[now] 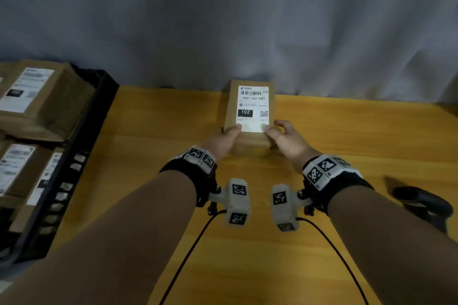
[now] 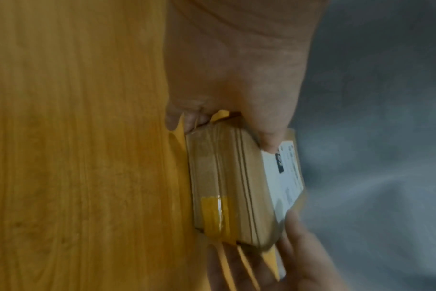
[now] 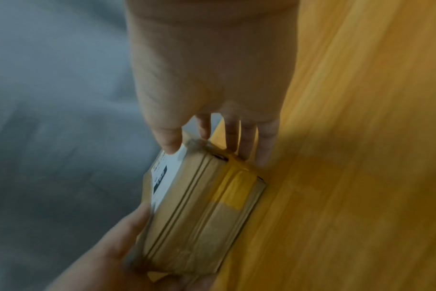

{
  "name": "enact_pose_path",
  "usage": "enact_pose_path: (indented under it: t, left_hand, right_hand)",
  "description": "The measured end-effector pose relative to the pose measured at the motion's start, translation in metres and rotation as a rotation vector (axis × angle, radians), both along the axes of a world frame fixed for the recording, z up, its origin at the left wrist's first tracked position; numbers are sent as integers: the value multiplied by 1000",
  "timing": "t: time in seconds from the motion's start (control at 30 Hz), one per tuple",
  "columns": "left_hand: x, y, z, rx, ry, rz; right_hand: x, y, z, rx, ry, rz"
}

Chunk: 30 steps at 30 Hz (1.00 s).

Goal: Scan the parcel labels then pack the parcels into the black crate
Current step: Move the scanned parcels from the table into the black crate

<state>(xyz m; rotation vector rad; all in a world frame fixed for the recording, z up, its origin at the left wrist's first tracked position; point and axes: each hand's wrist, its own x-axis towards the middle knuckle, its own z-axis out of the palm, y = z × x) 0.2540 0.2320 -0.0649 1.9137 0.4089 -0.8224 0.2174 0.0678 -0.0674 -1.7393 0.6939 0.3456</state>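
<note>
A brown cardboard parcel [image 1: 250, 141] [image 2: 224, 177] [image 3: 199, 206] with a white label [image 1: 252, 106] lies lengthwise at the middle back of the wooden table. Its label reads 102 and faces up. My left hand [image 1: 224, 140] [image 2: 236, 78] grips the near left corner, with the thumb on the label and the fingers curled under. My right hand [image 1: 285, 136] [image 3: 212, 78] holds the near right corner, thumb on the label and fingers down along the side and beneath. The black crate [image 1: 81, 136] stands at the left edge of the head view, with several labelled parcels [image 1: 42, 96] in it.
A black handheld scanner [image 1: 423, 202] lies on the table [image 1: 347, 143] to the right of my right forearm. A grey curtain [image 1: 223, 20] hangs directly behind the table's back edge. Wrist camera cables trail over the near tabletop.
</note>
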Motion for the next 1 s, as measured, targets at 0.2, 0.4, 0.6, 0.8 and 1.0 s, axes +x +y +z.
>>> enact_pose_path:
  t: [0.2, 0.4, 0.6, 0.8, 1.0]
  left_hand:
    - [-8, 31, 12, -309, 45, 245]
    - [-17, 87, 57, -257, -136, 269]
    - [-38, 185, 99, -298, -243, 362]
    - [-45, 312, 118, -315, -268, 415]
    - [-50, 439, 103, -195, -206, 439]
  right_hand:
    - [-11, 21, 0, 242, -46, -183]
    - [-18, 67, 29, 197, -111, -78]
    - [-21, 148, 72, 270, -210, -61]
    - [-26, 258, 96, 247, -253, 38]
    - [-23, 371, 86, 186, -211, 50]
